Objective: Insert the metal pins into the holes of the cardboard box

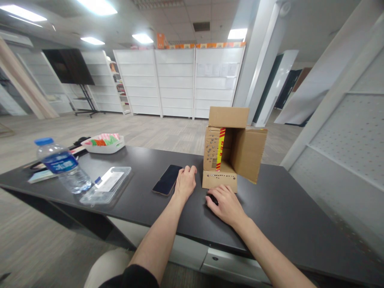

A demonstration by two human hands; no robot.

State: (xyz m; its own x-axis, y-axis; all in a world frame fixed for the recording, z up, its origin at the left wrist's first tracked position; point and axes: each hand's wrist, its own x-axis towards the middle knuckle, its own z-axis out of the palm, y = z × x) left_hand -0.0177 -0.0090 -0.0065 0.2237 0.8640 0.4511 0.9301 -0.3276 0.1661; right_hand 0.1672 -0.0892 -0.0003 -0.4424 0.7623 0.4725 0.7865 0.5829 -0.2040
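Note:
My left hand (185, 182) rests on the dark table beside a black smartphone (167, 180), its fingers curled in and nothing visible in them. The phone lies screen up, and the hand overlaps its right edge. Further right, my right hand (225, 203) is closed over a small black object (213, 199), mostly hidden under the palm and fingers. Just beyond that hand stands an open cardboard box (212, 150) with its opening towards me. Its flaps are spread out, red and yellow tape runs down one edge, and small dark spots or holes dot the side and lower flap.
A water bottle (63, 166) with a blue cap stands at the left, near a clear plastic case (109, 186) holding a white paper. Behind them is a white tray (111, 149) of colourful packets. White shelving (177, 84) lines the back; a perforated panel (354, 120) stands at right.

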